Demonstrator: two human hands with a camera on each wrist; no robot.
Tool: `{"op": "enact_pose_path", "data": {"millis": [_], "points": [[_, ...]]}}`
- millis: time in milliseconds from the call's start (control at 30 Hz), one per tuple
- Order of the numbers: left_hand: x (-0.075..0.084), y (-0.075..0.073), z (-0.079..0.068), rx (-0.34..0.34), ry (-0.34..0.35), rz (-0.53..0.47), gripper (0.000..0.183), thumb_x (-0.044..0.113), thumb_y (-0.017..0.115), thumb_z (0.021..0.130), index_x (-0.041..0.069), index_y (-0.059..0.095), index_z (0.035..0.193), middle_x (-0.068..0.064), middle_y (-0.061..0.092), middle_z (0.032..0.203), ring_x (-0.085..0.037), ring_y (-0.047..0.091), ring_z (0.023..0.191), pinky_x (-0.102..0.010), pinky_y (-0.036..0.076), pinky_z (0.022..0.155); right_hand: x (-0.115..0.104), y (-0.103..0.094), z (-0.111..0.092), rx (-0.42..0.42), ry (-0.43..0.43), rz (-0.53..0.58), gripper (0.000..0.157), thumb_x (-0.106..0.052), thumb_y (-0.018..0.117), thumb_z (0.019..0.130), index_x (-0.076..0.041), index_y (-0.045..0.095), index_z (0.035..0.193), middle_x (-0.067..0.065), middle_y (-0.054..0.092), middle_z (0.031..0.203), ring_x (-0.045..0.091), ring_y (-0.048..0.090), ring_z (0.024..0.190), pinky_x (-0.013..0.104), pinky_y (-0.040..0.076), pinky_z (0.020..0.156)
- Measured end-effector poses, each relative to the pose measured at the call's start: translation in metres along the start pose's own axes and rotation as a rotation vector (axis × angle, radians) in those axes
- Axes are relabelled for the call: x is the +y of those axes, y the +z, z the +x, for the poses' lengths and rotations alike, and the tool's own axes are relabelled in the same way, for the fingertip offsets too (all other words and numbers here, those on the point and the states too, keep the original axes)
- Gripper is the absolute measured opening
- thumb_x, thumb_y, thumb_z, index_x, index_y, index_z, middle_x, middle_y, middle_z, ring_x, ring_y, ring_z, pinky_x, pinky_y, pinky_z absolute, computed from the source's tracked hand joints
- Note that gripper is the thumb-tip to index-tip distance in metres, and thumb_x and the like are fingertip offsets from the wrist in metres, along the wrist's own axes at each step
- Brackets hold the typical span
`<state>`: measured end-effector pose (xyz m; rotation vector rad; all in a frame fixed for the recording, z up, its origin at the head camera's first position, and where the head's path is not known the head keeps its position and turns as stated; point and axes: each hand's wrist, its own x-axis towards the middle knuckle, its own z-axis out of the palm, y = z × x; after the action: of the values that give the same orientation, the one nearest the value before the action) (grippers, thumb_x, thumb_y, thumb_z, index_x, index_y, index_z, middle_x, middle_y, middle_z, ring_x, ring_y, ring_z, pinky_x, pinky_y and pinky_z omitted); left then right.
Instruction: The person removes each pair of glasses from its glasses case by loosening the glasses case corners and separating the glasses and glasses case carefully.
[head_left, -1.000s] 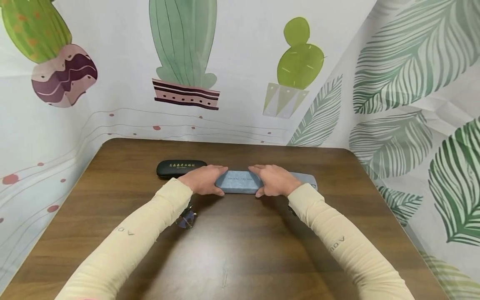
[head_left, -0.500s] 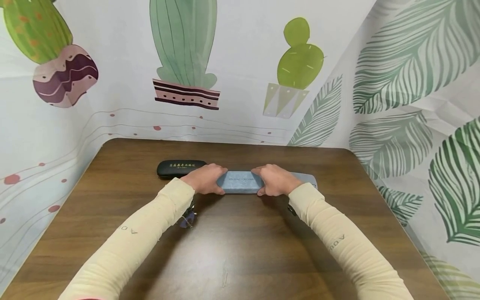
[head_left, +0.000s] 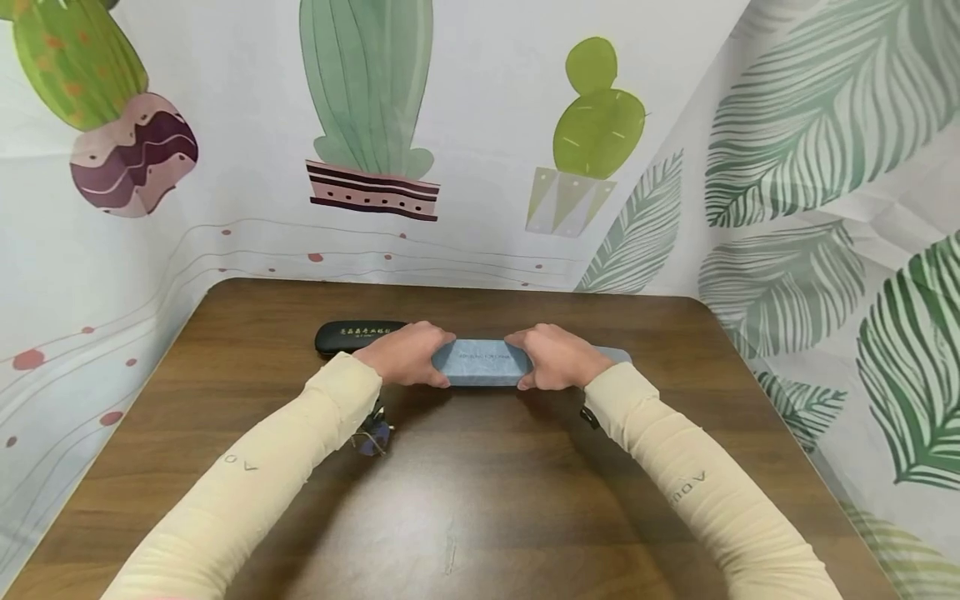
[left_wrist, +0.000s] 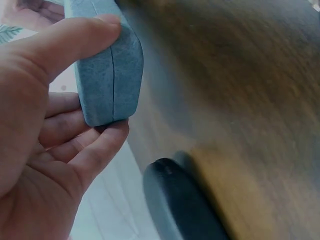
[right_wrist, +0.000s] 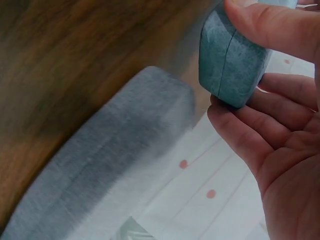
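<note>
A light blue glasses case (head_left: 483, 363) lies level between my two hands, with faint lettering on its top. At its left end my left hand (head_left: 408, 353) grips it, thumb on the near side and fingers on the far side. My right hand (head_left: 558, 358) holds the other end the same way. In the left wrist view the case's seam (left_wrist: 113, 80) is closed, and the thumb presses across it. The right wrist view has the blue case (right_wrist: 230, 65) standing off from the table, with fingertips at its far edge.
Left of my left hand sits a black glasses case (head_left: 352, 335) with gold lettering. A grey case (right_wrist: 115, 145) lies by my right hand, mostly hidden by hand and sleeve in the head view. Dark-lensed glasses (head_left: 372, 437) rest beside my left forearm on the wooden table (head_left: 465, 500).
Both hands and the blue case have risen slightly. My right hand has shifted a little to the right, and its sleeve covers more of the grey case.
</note>
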<state>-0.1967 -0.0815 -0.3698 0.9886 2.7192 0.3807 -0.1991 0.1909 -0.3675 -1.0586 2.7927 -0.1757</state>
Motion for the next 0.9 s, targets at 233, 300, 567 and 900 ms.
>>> {"op": "enact_pose_path", "data": {"millis": [233,300,567,900], "points": [[0.005,-0.011,-0.009,0.034,0.015,-0.040,0.049,0.030,0.087,0.083,0.003,0.070,0.121,-0.005,0.074,0.105,-0.016,0.063,0.088,-0.032,0.054,0.079,-0.006,-0.011,-0.006,0.039,-0.036,0.008,0.065,-0.022,0.091,0.078,0.000,0.066,0.134,0.008,0.075,0.126,0.020,0.070,0.100,0.037,0.058,0.091],[0.007,-0.013,-0.011,0.036,0.018,-0.037,0.049,0.031,0.087,0.083,0.004,0.070,0.121,-0.004,0.073,0.105,-0.015,0.063,0.087,-0.031,0.054,0.078,-0.008,-0.014,-0.007,0.041,-0.046,0.008,0.063,-0.022,0.091,0.078,0.000,0.067,0.132,0.007,0.075,0.124,0.019,0.070,0.097,0.037,0.057,0.089],[0.011,-0.017,-0.021,0.055,0.039,-0.045,0.048,0.033,0.086,0.083,0.006,0.070,0.120,-0.002,0.072,0.102,-0.016,0.061,0.087,-0.029,0.052,0.074,-0.017,-0.023,-0.016,0.037,-0.069,-0.015,0.065,-0.023,0.091,0.078,0.001,0.066,0.133,0.009,0.075,0.126,0.020,0.071,0.100,0.038,0.058,0.091],[0.015,-0.014,-0.031,0.069,0.074,-0.063,0.041,0.032,0.088,0.080,0.009,0.072,0.110,0.002,0.071,0.092,-0.012,0.061,0.077,-0.026,0.050,0.067,-0.024,-0.023,-0.024,0.039,-0.108,0.014,0.059,-0.022,0.091,0.077,-0.002,0.069,0.127,0.005,0.076,0.117,0.015,0.068,0.089,0.035,0.058,0.084]]}}
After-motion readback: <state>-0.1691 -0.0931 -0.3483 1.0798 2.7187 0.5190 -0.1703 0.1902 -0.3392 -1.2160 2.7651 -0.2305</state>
